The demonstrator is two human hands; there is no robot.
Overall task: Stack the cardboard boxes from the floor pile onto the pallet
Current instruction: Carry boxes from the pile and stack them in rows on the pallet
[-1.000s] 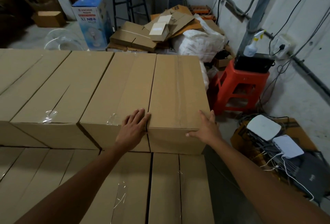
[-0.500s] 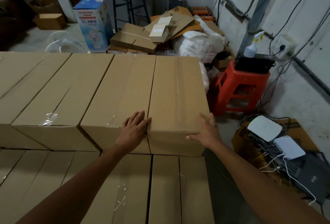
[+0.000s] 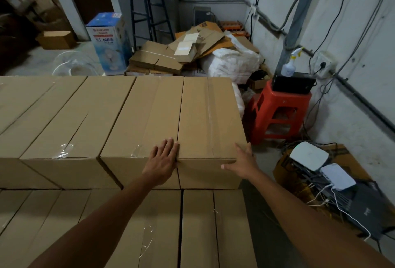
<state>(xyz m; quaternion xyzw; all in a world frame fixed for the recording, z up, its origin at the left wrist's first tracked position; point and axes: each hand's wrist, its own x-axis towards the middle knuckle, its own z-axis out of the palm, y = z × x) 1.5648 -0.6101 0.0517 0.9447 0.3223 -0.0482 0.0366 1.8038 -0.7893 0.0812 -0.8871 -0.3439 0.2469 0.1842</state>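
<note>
both arms reach forward — left hand [image 3: 162, 162] and right hand [image 3: 243, 160] flat, fingers straight.

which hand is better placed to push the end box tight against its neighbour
Right. The right hand sits on the outer near corner of the end box, so it can likely push leftward. The left hand lies flat over the seam with the neighbouring box.

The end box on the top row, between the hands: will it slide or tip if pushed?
Likely slides, not tips: the end box is long, low and lies flat on the boxes below. Probably stiff: its edges look square and its taped top flat.
</note>
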